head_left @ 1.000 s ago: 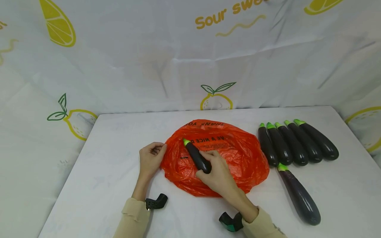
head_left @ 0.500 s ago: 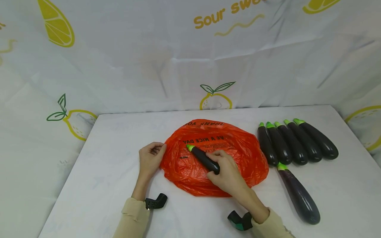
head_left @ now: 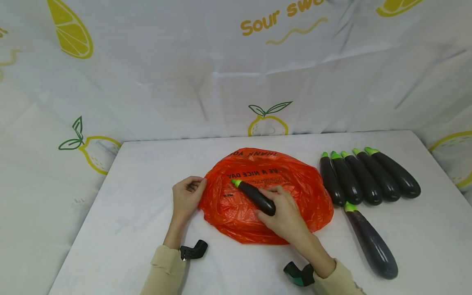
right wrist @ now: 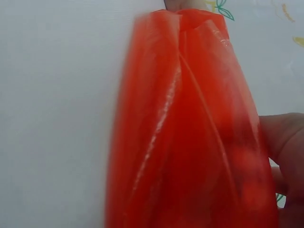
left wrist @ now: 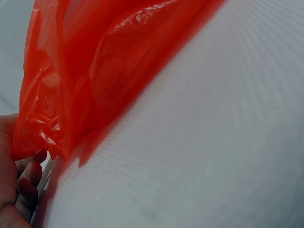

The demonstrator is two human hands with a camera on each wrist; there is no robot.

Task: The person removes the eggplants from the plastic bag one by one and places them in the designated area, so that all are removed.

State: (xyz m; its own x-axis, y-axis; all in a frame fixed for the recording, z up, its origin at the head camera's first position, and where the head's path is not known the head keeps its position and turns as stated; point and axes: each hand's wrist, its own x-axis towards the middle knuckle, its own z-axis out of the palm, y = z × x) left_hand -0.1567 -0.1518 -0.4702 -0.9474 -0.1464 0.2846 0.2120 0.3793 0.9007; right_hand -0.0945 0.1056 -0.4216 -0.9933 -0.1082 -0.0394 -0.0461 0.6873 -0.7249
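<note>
An eggplant [head_left: 255, 196] with a green stem end is held in my right hand [head_left: 285, 214] over the open red plastic bag [head_left: 236, 227]. Thumb and fingers grip its thick end; the stem points up and left. At the bag's left edge, my left hand [head_left: 187, 196] pinches the rim between thumb and curled fingers. In the left wrist view, the bag's bunched edge [left wrist: 42, 137] lies at that hand's fingers. From the right wrist, the bag's wall [right wrist: 180, 128] hides the eggplant and most of my right hand [right wrist: 287, 156].
Several eggplants [head_left: 354, 178] lie side by side at the right of the white table [head_left: 129, 213]. Another single eggplant [head_left: 372, 243] lies nearer the front, its stem close to that row. A white cloth printed with lemons [head_left: 177, 82] hangs behind the table.
My right hand has moved a little to the right with the eggplant, whose stem has dropped lower over the bag. The left hand has stayed at the bag's edge.
</note>
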